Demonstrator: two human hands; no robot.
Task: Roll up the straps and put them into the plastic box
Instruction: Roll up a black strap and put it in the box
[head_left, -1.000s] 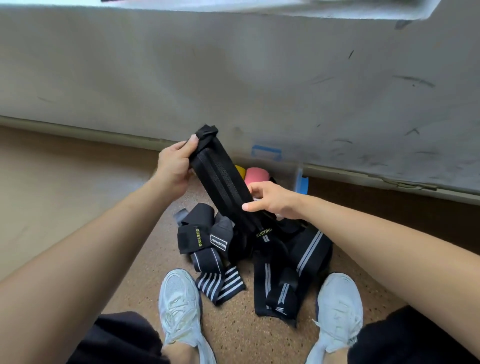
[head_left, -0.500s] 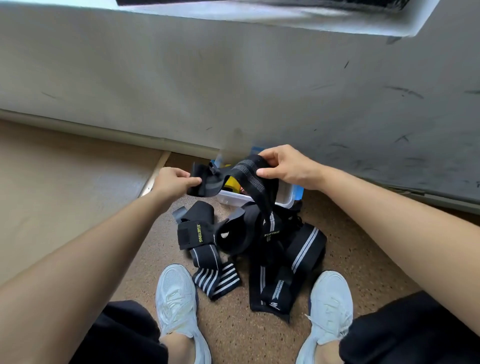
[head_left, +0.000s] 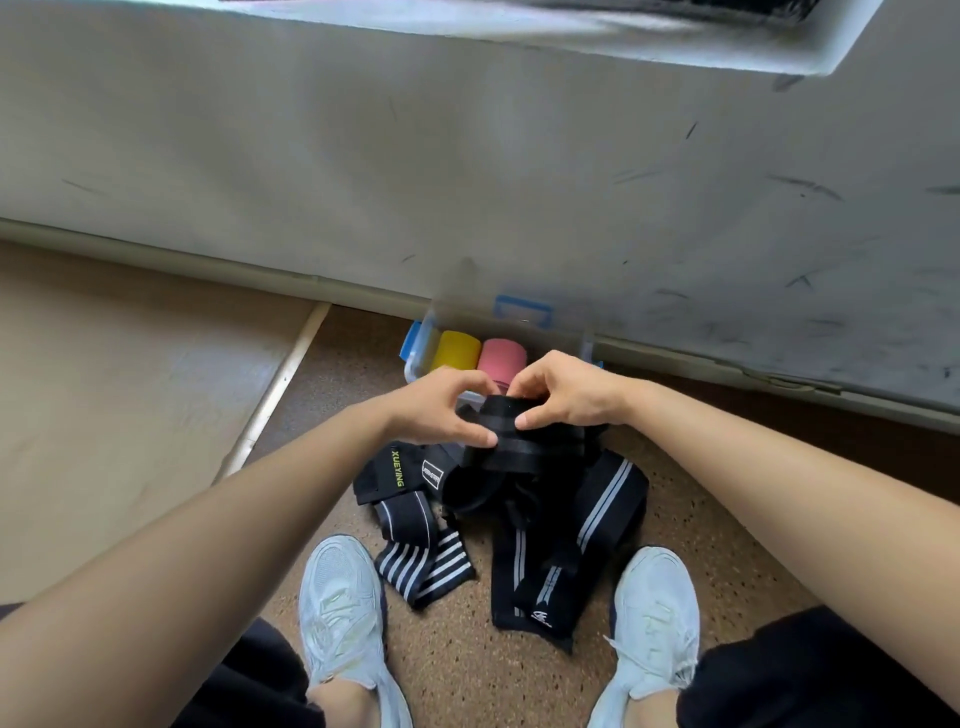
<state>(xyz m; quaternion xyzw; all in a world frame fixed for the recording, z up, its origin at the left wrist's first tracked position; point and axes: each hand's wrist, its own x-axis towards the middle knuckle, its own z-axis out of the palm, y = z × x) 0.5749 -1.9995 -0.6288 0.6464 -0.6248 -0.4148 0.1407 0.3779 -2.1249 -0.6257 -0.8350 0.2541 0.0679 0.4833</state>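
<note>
A black strap (head_left: 506, 441) is held between both hands just in front of the clear plastic box (head_left: 418, 358). My left hand (head_left: 441, 405) pinches its left side and my right hand (head_left: 563, 392) pinches its right side, thumbs on top. The strap's tail hangs down into a pile of black straps (head_left: 566, 525) on the floor, some with white stripes (head_left: 426, 564), one marked XUEYING (head_left: 397, 470). Inside the box stand a yellow roll (head_left: 457, 351) and a pink roll (head_left: 501, 356).
The box with blue clips stands against a scuffed white wall (head_left: 467, 171). My two white shoes (head_left: 343, 597) (head_left: 654, 608) flank the pile on speckled brown flooring. A beige mat (head_left: 119, 384) lies to the left.
Both hands came together and lowered over the pile; the strap that was stretched and looped between them is now bunched short between my fingers. The box's rolls are now uncovered.
</note>
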